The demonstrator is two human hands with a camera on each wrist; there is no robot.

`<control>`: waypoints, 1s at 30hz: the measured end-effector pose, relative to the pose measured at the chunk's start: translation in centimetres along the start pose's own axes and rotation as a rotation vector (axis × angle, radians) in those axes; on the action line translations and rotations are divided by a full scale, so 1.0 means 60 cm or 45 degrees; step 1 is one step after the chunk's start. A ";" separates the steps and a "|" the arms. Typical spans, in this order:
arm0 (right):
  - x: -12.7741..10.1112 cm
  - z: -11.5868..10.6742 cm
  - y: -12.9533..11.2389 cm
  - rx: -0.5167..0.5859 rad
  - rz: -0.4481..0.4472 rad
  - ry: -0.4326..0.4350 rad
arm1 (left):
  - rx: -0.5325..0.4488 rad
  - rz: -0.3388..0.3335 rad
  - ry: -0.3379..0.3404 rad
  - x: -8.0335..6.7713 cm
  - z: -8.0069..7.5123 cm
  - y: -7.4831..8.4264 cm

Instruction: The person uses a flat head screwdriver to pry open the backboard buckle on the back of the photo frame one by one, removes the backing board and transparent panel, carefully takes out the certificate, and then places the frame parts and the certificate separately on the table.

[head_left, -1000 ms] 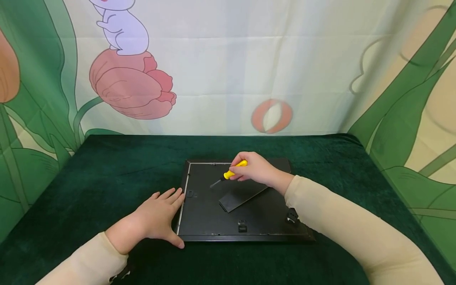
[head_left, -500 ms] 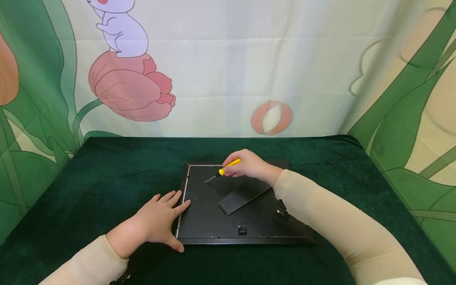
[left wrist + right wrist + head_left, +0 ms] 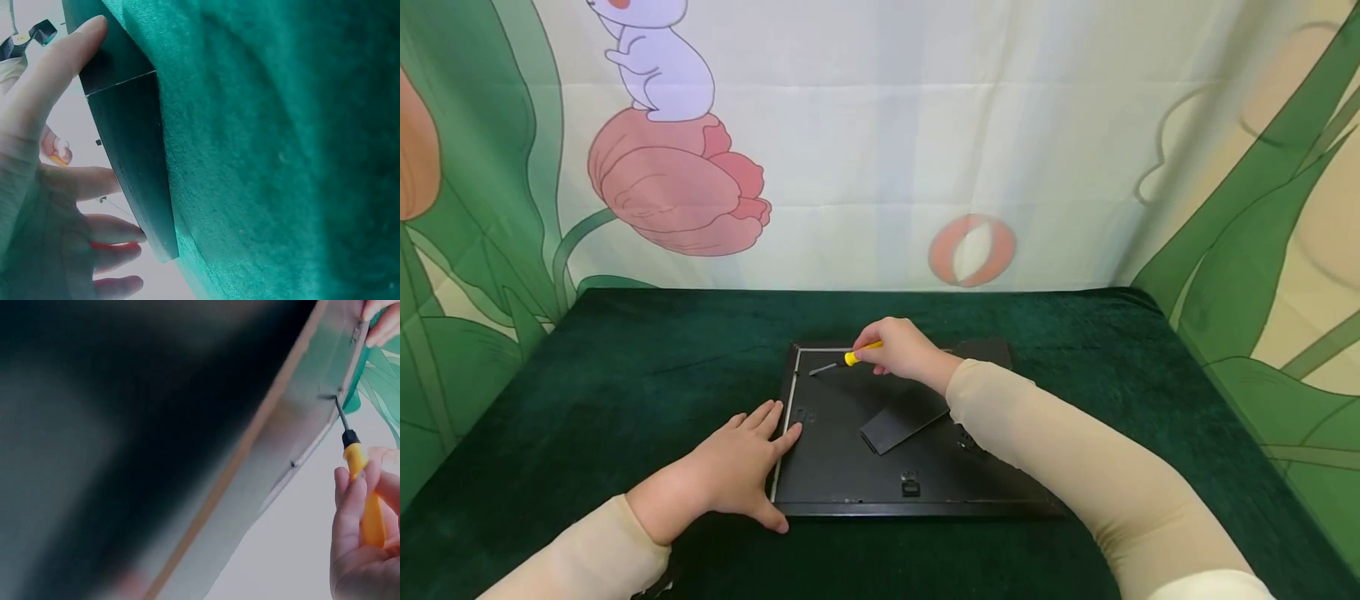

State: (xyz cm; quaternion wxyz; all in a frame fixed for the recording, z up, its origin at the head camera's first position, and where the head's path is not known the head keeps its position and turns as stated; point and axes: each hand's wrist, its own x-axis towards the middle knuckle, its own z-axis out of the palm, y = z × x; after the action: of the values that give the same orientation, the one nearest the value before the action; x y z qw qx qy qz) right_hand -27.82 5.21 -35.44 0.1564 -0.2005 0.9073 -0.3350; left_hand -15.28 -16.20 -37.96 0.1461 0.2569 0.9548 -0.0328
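Yellow-handled screwdriver [image 3: 849, 359] over black frame [image 3: 842, 467]

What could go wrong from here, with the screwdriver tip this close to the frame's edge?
The screwdriver in the right hand might slip past the edge and jab the left hand, whose fingers lie along that same side.
A skidding tip could scratch the dark back panel.
The frame lies on cloth, so it may shift under a hard push.
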 end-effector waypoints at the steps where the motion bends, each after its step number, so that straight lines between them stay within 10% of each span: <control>1: 0.000 0.003 -0.001 -0.034 0.001 0.000 | -0.001 0.006 -0.003 0.001 0.000 0.001; 30: 0.012 0.024 -0.018 -0.271 -0.056 -0.065 | 0.038 0.046 -0.010 0.004 -0.007 0.000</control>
State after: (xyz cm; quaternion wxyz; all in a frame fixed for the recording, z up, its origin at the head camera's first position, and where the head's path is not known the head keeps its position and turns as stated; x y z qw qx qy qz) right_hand -27.57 3.33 -35.84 0.1500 -0.2443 0.9288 -0.2347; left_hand -15.56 -16.06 -37.65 0.1465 0.2762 0.9488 -0.0454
